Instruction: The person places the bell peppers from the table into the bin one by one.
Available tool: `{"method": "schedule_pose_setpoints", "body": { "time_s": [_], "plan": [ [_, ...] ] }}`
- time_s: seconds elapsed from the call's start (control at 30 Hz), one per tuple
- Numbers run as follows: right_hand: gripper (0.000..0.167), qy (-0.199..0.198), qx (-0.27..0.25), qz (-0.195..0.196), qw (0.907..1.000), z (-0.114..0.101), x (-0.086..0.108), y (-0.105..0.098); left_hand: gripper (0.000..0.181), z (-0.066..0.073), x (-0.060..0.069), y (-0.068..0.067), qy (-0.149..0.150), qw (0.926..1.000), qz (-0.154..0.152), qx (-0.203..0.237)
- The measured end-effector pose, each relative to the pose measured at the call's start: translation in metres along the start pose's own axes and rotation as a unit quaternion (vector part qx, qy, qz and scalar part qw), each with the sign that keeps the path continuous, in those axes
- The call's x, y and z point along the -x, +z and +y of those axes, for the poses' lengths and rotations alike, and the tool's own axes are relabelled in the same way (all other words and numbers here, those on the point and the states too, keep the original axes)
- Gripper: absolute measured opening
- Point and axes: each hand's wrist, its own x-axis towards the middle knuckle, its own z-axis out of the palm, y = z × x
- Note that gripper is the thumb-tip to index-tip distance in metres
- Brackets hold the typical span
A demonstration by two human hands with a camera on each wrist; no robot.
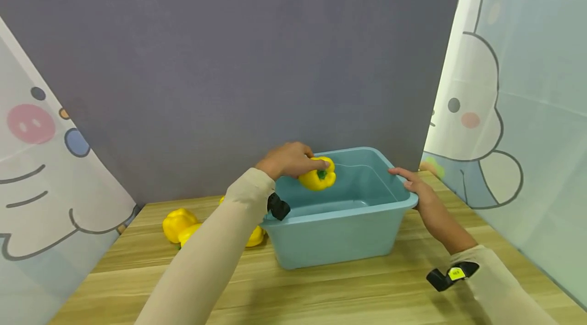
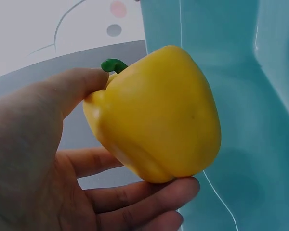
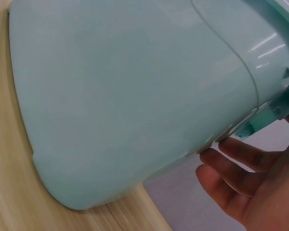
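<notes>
My left hand holds a yellow bell pepper over the open top of a light blue plastic tub. In the left wrist view the thumb lies by the pepper's green stem, and the fingers support the pepper from the other side. My right hand grips the tub's rim at its right end. From the right wrist view, several fingertips touch the tub's outer wall just under the rim. The part of the tub's floor that shows holds nothing.
More yellow bell peppers lie on the wooden table left of the tub, partly hidden behind my left sleeve. A grey panel stands behind the table, with cartoon-printed curtains at both sides.
</notes>
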Motion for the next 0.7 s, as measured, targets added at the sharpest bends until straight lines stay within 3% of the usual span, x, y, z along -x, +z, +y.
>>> {"method": "schedule_pose_setpoints", "body": {
  "time_s": [0.4,0.7],
  "plan": [
    [0.045,-0.010,0.005,0.002,0.9999,0.000,0.000,0.003,0.062,0.002,-0.010,0.005,0.013,0.9999,-0.006,-0.005],
    [0.043,-0.013,0.002,0.012,0.9998,0.002,0.000,0.001,0.060,-0.002,-0.012,0.009,0.009,0.9993,-0.036,0.007]
  ]
}}
